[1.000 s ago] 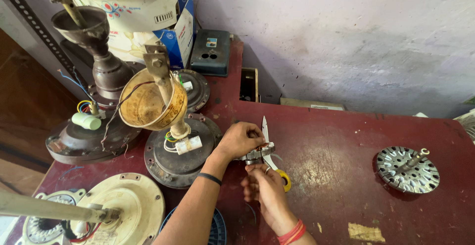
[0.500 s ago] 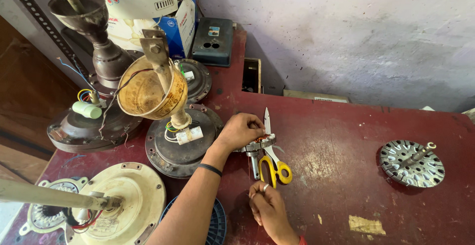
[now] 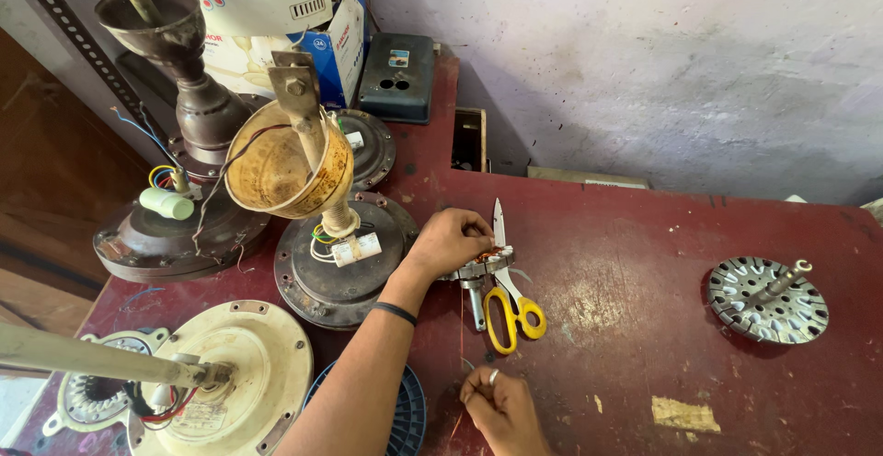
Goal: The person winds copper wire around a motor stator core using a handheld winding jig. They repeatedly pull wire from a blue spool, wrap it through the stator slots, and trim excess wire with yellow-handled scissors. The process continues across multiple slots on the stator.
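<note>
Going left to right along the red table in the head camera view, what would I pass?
Cream round fan motor cover → dark round fan motor housing → left hand → yellow-handled scissors → silver finned metal disc with a shaft.

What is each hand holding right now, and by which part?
The left hand grips the small copper-wound stator by its upper edge, beside the yellow-handled scissors. The right hand pinches a thin copper wire at its lower end.

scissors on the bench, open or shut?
Shut. The yellow-handled scissors lie flat on the red table; their two handle loops sit side by side and the blades show as one point past the left hand.
</note>
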